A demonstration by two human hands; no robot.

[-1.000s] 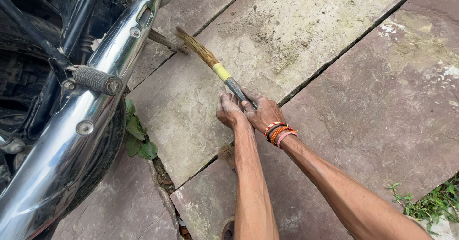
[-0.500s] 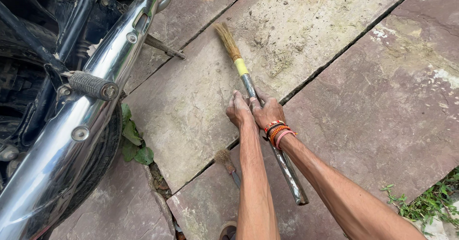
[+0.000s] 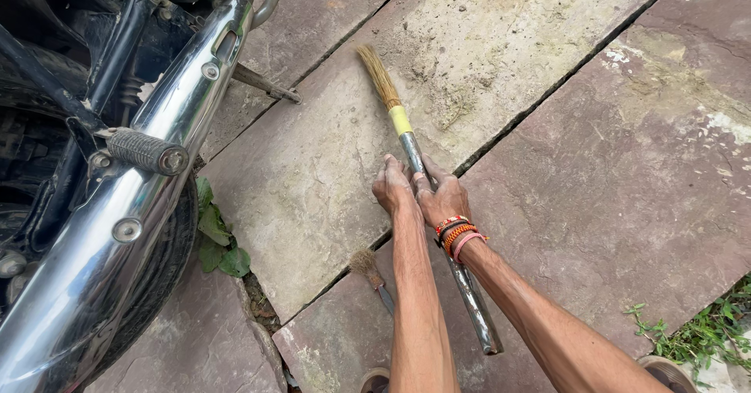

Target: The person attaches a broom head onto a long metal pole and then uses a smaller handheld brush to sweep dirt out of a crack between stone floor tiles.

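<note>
Gripping side by side, left hand (image 3: pixel 391 186) and right hand (image 3: pixel 443 199) clamp the long metal-handled brush with straw bristles (image 3: pixel 408 143), giving two-handed leverage. Bristles rest on the stone paving slab (image 3: pixel 313 182), near its far edge, beside the chrome motorcycle exhaust pipe (image 3: pixel 125 229).

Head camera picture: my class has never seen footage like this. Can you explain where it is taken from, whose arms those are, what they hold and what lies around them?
The camera sits on a person's head and looks down, so the two bare arms reaching up from the bottom edge are the wearer's own. The left hand and the right hand lie side by side, both closed on a long brush. It has a metal tube handle, a yellow band and straw-coloured bristles, and it lies slanted on the ground with the bristles pointing away. The right wrist wears orange, red and pink bracelets.

The ground is large stone paving slabs with dark joints. A smaller brush lies near the left forearm. At the left stands a motorcycle: its chrome exhaust pipe and a rubber footpeg. Weeds grow beside it.
</note>
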